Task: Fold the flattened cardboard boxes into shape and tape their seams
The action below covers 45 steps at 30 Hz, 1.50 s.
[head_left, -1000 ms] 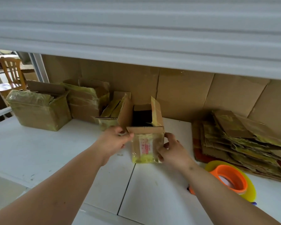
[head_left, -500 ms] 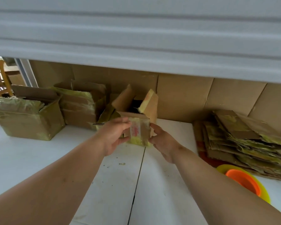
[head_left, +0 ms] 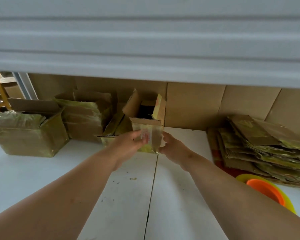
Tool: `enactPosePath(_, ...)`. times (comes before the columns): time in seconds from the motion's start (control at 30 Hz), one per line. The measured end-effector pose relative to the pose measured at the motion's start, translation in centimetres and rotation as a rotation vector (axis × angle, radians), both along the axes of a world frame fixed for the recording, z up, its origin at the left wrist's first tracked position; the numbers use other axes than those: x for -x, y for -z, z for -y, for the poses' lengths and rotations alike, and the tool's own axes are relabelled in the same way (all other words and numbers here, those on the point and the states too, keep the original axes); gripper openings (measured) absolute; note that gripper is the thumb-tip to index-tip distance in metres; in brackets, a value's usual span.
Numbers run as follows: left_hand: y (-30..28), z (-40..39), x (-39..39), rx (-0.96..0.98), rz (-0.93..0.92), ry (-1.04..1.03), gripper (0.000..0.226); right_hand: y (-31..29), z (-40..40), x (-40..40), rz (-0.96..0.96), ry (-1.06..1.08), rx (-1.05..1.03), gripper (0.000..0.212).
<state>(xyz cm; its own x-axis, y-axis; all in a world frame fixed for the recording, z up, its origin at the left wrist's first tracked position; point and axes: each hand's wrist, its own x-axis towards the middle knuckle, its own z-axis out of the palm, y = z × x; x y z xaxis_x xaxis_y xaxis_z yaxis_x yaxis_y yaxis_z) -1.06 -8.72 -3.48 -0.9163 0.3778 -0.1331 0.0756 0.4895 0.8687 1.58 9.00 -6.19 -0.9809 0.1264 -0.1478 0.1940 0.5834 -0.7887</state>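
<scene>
A small cardboard box [head_left: 150, 129], upright with its top flaps open and a red-printed label on its taped front, stands at the back of the white table [head_left: 42, 170]. My left hand [head_left: 128, 144] grips its left front side. My right hand [head_left: 171, 147] holds its right lower corner. A stack of flattened cardboard boxes [head_left: 260, 146] lies to the right. An orange and yellow tape roll [head_left: 267, 191] sits near my right forearm.
Two larger folded boxes, one [head_left: 28, 134] at the far left and another [head_left: 85, 116] behind it, stand along the back. A smaller box [head_left: 111, 130] sits left of the held one. Cardboard sheets [head_left: 197, 104] line the wall below a white shutter [head_left: 145, 40].
Both hands have carried the small box away from me toward the back wall, beside the other folded boxes. The view has shifted with it.
</scene>
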Motion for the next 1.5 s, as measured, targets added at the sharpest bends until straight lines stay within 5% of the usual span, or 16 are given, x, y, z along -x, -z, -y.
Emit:
enactPosePath(0.23, 0.6, -3.2, -0.7, 0.041, -0.202, -0.014, 0.006, -1.4, -3.9, -4.1, -0.063, 0.033, -0.257, 0.056)
enactPosePath(0.63, 1.1, -13.8, -5.7, 0.055, -0.266, 0.071, 0.022, -0.9, -16.8, -14.5, -0.021, 0.089, -0.586, 0.031)
enactPosePath(0.8, 1.6, -16.6, -8.5, 0.115, -0.175, 0.114, 0.034, -1.2, -18.3, -17.9, 0.169, -0.171, -0.596, 0.059)
enactPosePath(0.9, 2.2, -17.7, -9.9, 0.109, -0.098, 0.083, 0.016, -0.2, -18.6, -19.3, 0.337, -0.339, -0.632, 0.055)
enactPosePath(1.0, 2.8, -18.4, -11.2, 0.128, -0.058, 0.073, 0.015, 0.9, -19.4, -20.2, 0.248, -0.399, -0.784, 0.044)
enactPosePath(1.23, 2.8, -20.2, -13.7, 0.159, -0.098, 0.076, 0.018, 0.7, -23.4, -23.0, 0.287, -0.328, -0.810, 0.034)
enactPosePath(1.5, 1.9, -24.9, -16.2, 0.274, -0.188, 0.146, 0.031, -1.4, -30.4, -27.6, 0.608, -0.127, -0.787, 0.054)
